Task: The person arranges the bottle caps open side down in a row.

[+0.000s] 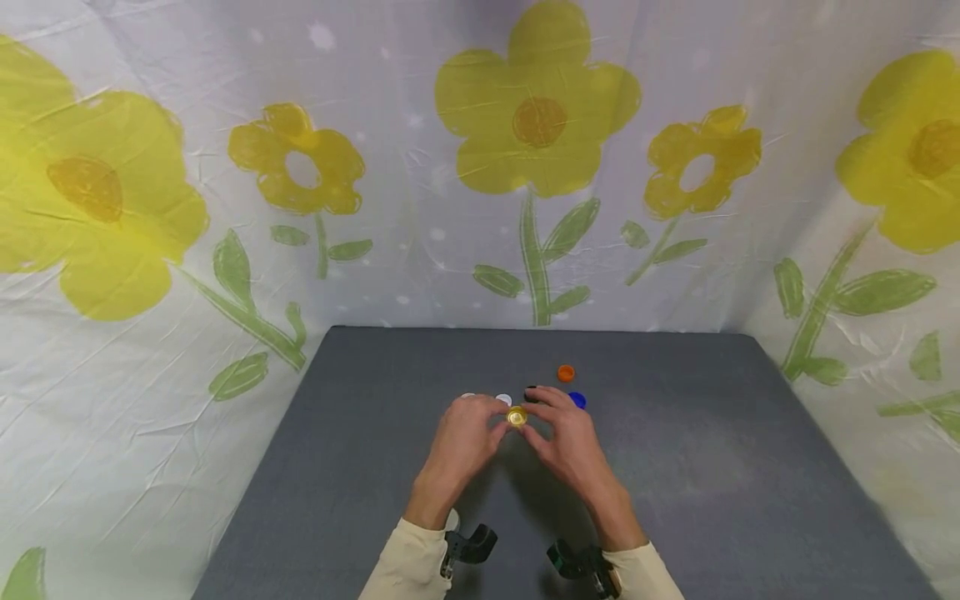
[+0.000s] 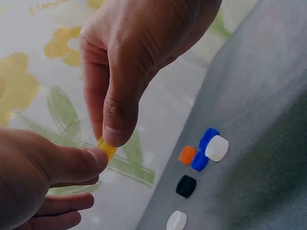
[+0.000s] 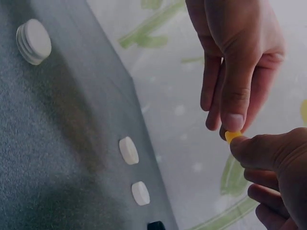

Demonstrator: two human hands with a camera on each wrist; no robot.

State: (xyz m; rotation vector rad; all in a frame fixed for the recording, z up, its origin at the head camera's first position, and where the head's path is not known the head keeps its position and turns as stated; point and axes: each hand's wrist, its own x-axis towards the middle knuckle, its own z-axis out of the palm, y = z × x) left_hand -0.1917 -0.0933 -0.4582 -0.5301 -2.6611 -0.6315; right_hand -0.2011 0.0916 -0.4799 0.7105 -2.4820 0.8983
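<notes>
A small yellow bottle cap [image 1: 517, 417] is held up over the table between my two hands. My left hand [image 1: 463, 435] pinches one side of it with thumb and forefinger. From the opposite side, my right hand [image 1: 570, 440] pinches the same cap, its other fingers spread apart. The wrist views show the yellow cap [image 2: 107, 147] edge-on, partly covered by the thumbs. Beyond the hands lie a black cap [image 2: 186, 186], an orange cap [image 1: 566, 373] and two blue caps, one of them a blue cap [image 2: 199, 161] beside the orange one.
White caps are scattered on the grey table [image 1: 720, 467]: one white cap [image 2: 217, 148] by the blue ones, a white cap [image 3: 128, 150] near the far edge, and a ridged white cap [image 3: 36, 41] closer in. A flower-printed curtain [image 1: 405, 250] hangs behind the table.
</notes>
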